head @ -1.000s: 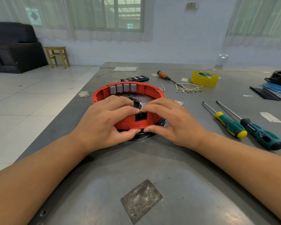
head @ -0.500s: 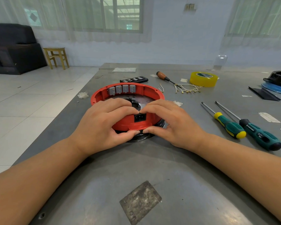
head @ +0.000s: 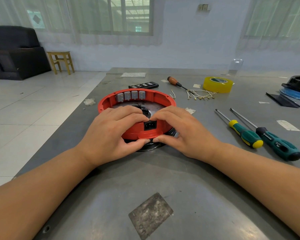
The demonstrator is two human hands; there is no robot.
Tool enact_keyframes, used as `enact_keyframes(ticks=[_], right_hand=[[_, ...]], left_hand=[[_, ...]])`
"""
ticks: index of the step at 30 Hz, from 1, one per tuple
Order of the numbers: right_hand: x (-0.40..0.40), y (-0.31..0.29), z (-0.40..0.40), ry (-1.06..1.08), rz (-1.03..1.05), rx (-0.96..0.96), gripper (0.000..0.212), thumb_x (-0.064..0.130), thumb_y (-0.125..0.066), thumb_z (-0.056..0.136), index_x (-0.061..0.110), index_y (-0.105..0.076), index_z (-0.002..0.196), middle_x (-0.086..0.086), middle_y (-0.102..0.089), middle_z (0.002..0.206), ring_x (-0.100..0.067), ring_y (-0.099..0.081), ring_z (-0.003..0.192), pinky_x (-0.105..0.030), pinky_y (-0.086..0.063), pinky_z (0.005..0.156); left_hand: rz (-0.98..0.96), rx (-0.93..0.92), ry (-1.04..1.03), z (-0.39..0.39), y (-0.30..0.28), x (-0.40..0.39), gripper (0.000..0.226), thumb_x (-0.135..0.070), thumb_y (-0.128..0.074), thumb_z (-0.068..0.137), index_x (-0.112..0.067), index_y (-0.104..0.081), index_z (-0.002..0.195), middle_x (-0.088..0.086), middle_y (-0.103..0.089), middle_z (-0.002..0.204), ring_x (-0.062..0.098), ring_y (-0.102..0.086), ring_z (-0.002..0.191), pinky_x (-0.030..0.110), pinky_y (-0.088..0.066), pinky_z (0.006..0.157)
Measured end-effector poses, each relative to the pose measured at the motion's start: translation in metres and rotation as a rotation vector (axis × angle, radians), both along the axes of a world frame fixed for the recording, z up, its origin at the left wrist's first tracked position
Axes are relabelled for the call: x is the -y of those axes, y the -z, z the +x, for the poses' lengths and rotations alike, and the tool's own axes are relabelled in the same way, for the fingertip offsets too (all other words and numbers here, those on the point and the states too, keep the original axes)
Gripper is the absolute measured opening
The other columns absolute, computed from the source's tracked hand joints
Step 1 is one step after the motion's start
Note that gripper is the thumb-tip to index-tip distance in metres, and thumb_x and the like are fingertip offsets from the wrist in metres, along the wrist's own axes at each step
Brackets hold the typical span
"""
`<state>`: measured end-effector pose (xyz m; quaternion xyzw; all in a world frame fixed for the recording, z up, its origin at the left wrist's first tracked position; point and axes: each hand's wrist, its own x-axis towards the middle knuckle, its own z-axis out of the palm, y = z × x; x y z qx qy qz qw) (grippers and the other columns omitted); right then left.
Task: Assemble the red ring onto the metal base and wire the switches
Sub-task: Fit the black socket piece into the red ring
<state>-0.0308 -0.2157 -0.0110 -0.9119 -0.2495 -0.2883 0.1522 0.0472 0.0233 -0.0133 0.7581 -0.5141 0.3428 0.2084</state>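
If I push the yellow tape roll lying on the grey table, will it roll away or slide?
The yellow tape roll lies flat on its side on the grey metal table, so it would probably slide, not roll. It looks hollow in the middle, so likely light. The smooth tabletop should offer little grip.

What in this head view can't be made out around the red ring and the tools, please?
- Head view: the near rim of the red ring is covered by the left hand and right hand.
- The metal base shows only as a sliver; ring and thumbs hide the seating.
- The switches: terminals too small to read.
- Black and blue object: cut off by the right edge.
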Motion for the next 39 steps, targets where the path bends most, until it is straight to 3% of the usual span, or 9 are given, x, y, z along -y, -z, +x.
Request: enact_keyframes(ticks=[11, 14, 17, 21, 23, 28, 31, 34, 39], right_hand=[[-0.001, -0.001, -0.001, 0.002, 0.005, -0.002, 0.045, 0.033, -0.076, 0.090, 0.016, -0.063, 0.129, 0.001, -0.062, 0.127, -0.018, -0.057, 0.122, -0.044, -0.046, 0.102], [0.000, 0.001, -0.001, 0.010, -0.031, 0.034, 0.045, 0.035, -0.073, 0.092, 0.016, -0.062, 0.131, 0.000, -0.061, 0.129, -0.018, -0.055, 0.124, -0.043, -0.045, 0.104], [0.010, 0.000, 0.000, 0.071, -0.156, 0.135, 0.044, 0.042, -0.070, 0.093, 0.021, -0.063, 0.131, 0.006, -0.062, 0.132, -0.021, -0.050, 0.134, -0.040, -0.036, 0.112], [0.034, -0.004, -0.002, 0.125, -0.225, 0.089, 0.046, 0.043, -0.064, 0.096, 0.028, -0.056, 0.138, 0.013, -0.057, 0.143, -0.019, -0.044, 0.141, -0.043, -0.033, 0.114], [0.048, -0.007, -0.004, 0.130, -0.229, 0.028, 0.047, 0.037, -0.061, 0.098, 0.026, -0.049, 0.143, 0.008, -0.053, 0.149, -0.017, -0.044, 0.142, -0.045, -0.039, 0.114], [0.054, -0.005, -0.010, 0.202, -0.132, -0.052, 0.053, 0.026, -0.068, 0.094, 0.025, -0.046, 0.143, 0.008, -0.041, 0.158, -0.012, -0.037, 0.146, -0.038, -0.034, 0.120], [0.039, -0.002, -0.013, 0.220, -0.097, -0.029, 0.056, 0.047, -0.064, 0.093, 0.026, -0.048, 0.143, 0.007, -0.039, 0.157, -0.013, -0.035, 0.146, -0.033, -0.030, 0.121], [0.019, 0.003, -0.015, 0.265, -0.046, -0.003, 0.055, 0.058, -0.058, 0.094, 0.023, -0.057, 0.136, 0.005, -0.044, 0.154, -0.017, -0.034, 0.147, -0.042, -0.033, 0.120], [0.002, 0.007, -0.025, 0.409, 0.077, -0.079, 0.066, 0.072, -0.051, 0.089, 0.027, -0.054, 0.138, 0.009, -0.038, 0.159, -0.017, -0.013, 0.156, -0.044, -0.021, 0.126]], left_hand=[[0.037, -0.005, -0.008, 0.001, -0.001, -0.001, 0.049, -0.046, -0.080, 0.085, -0.015, -0.074, 0.123, 0.002, -0.071, 0.126, 0.024, -0.069, 0.117, 0.052, -0.055, 0.088], [0.046, 0.024, -0.006, 0.000, -0.002, -0.003, 0.050, -0.053, -0.070, 0.091, -0.016, -0.074, 0.124, 0.000, -0.070, 0.124, 0.023, -0.065, 0.120, 0.054, -0.047, 0.103], [-0.077, -0.023, -0.045, 0.003, -0.002, -0.004, 0.042, -0.050, -0.055, 0.098, -0.021, -0.075, 0.121, -0.006, -0.070, 0.121, 0.018, -0.060, 0.125, 0.054, -0.033, 0.114], [-0.361, -0.299, -0.169, 0.022, -0.007, -0.018, 0.036, -0.026, -0.044, 0.100, -0.017, -0.074, 0.116, -0.009, -0.067, 0.115, 0.019, -0.060, 0.120, 0.054, -0.039, 0.110], [-0.308, -0.369, -0.156, 0.034, -0.008, -0.030, 0.039, -0.021, -0.043, 0.096, -0.013, -0.074, 0.117, -0.004, -0.069, 0.121, 0.022, -0.059, 0.123, 0.048, -0.041, 0.112], [-0.071, -0.423, -0.089, 0.040, -0.002, -0.037, 0.042, -0.045, -0.051, 0.096, -0.021, -0.067, 0.128, -0.015, -0.057, 0.135, 0.000, -0.042, 0.136, 0.028, -0.030, 0.116], [-0.035, -0.344, -0.085, 0.038, 0.000, -0.029, 0.044, -0.050, -0.057, 0.094, -0.018, -0.068, 0.121, -0.007, -0.063, 0.130, 0.009, -0.046, 0.136, 0.029, -0.031, 0.114], [-0.029, -0.301, -0.065, 0.032, 0.001, -0.024, 0.046, -0.057, -0.055, 0.092, -0.018, -0.068, 0.112, -0.003, -0.066, 0.118, 0.017, -0.054, 0.124, 0.035, -0.040, 0.106], [-0.046, -0.219, -0.119, 0.016, 0.004, -0.011, 0.045, -0.059, -0.056, 0.091, -0.017, -0.068, 0.101, -0.003, -0.065, 0.099, 0.024, -0.058, 0.105, 0.043, -0.044, 0.094]])
